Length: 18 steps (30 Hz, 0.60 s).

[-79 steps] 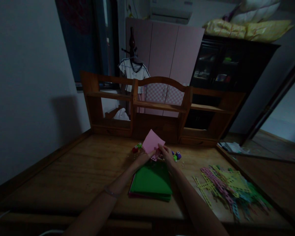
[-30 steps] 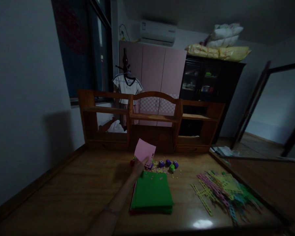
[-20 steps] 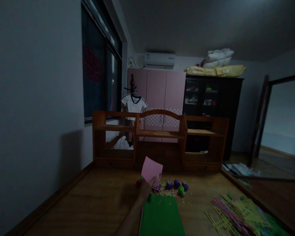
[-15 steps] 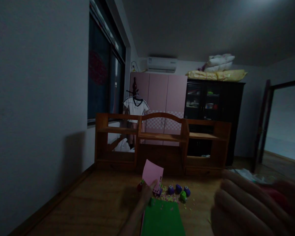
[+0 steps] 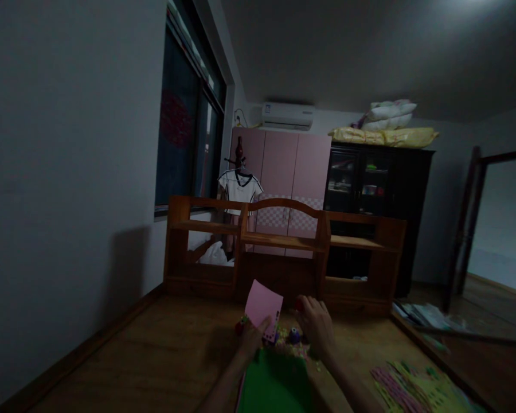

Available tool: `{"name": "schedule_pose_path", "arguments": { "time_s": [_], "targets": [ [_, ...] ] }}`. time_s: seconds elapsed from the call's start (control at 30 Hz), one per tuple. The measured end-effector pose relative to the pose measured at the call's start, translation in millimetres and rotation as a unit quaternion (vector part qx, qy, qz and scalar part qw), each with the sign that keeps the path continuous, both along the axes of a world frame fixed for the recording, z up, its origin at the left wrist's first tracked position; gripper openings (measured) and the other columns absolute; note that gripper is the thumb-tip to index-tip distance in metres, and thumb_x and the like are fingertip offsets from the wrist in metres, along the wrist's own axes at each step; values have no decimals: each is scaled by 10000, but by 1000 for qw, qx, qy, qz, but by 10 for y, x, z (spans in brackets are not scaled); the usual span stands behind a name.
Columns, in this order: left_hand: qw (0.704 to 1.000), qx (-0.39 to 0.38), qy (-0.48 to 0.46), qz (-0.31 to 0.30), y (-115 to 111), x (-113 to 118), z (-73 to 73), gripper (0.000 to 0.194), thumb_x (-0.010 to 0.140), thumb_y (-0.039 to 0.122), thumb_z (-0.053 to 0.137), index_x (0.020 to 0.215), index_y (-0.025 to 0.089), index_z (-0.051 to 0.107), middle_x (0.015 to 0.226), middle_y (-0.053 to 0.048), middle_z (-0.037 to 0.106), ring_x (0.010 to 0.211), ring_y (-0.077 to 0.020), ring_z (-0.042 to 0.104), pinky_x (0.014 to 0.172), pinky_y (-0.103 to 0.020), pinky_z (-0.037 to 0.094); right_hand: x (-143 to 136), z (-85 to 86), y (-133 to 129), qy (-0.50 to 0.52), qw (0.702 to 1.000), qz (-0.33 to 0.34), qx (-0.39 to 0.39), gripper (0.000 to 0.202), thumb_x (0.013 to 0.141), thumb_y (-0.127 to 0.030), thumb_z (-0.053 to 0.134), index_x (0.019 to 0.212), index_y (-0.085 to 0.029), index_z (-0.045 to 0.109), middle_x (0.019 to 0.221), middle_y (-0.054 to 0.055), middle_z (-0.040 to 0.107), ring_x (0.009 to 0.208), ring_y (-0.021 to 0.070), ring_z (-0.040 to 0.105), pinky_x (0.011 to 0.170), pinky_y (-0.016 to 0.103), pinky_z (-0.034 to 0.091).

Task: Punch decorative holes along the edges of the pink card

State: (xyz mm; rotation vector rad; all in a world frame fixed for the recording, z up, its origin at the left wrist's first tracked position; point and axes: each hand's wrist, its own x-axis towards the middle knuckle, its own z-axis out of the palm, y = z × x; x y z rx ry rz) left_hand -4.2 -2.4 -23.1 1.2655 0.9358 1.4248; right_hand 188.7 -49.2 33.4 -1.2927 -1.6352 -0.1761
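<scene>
My left hand (image 5: 253, 337) pinches a sheet of pink paper (image 5: 263, 307) by its lower part, thumb on top. Small dark holes run along the sheet's right and lower edges. To the right of the paper, my right hand (image 5: 317, 324) is closed around a small red craft punch (image 5: 300, 304), mostly covered by the fingers. A purple craft punch (image 5: 294, 335) stands among scattered paper confetti (image 5: 298, 350) between the hands. Beside my left hand sits a red and green piece (image 5: 241, 326). A green board or folder (image 5: 275, 381) lies nearest to me, below both hands.
A wooden shelf unit (image 5: 284, 249) rises at the far edge of the wooden surface (image 5: 155, 350). Pink and yellow paper strips (image 5: 408, 384) lie at the lower right. Papers and plastic (image 5: 430, 315) are beyond the raised right edge. A wall (image 5: 69, 201) bounds the left.
My right hand has swung from close in front of the camera at the right to beside the pink paper, red punch in its fingers. The left hand keeps its hold, nearly still.
</scene>
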Motion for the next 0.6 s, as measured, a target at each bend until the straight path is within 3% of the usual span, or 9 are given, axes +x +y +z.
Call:
{"name": "schedule_pose_path", "arguments": {
  "time_s": [0.07,0.13,0.3,0.43,0.53,0.6],
  "targets": [
    [1000,1,-10,-4,5,-5,-20,431,662,359,705,1042,160,651,1052,-106,689,1039,-254,619,961,-365,455,31,-102,82,-77,997,-9,8,280,816,-307,550,1080,-243,618,997,102,635,912,288,561,809,397,394],
    [1000,-4,-11,2,11,-13,-25,422,670,350,708,1045,164,651,1073,-105,682,1044,-247,618,967,-359,451,66,-224,174,-78,997,-26,3,338,832,-261,510,1162,-252,584,1063,107,617,954,289,559,819,397,399],
    [1000,-2,-4,15,22,-25,-12,390,690,331,708,1038,165,652,1090,-97,678,1090,-228,593,1006,-345,419,156,-479,253,-11,1000,-25,-15,250,822,-367,552,1027,-246,631,942,89,644,871,282,578,756,371,411],
    [999,-18,1,27,6,-32,-12,368,707,323,704,1026,147,649,1135,-106,659,1095,-226,591,1015,-357,405,180,-422,140,122,990,-37,-53,336,776,-563,584,766,-229,618,669,50,613,648,242,561,613,312,370],
    [999,-23,2,26,-4,-33,-15,375,706,310,711,1030,134,643,1144,-112,655,1088,-216,597,1009,-347,408,143,-335,72,245,967,3,-68,394,760,-616,575,706,-227,598,629,42,623,613,225,569,612,297,366],
    [999,-38,3,36,-10,-29,-14,353,702,305,715,1002,131,651,1123,-116,664,1062,-219,613,986,-354,429,115,-313,60,277,958,2,-72,446,813,-640,476,686,-226,582,615,40,632,606,214,576,614,292,370]
  ]
}}
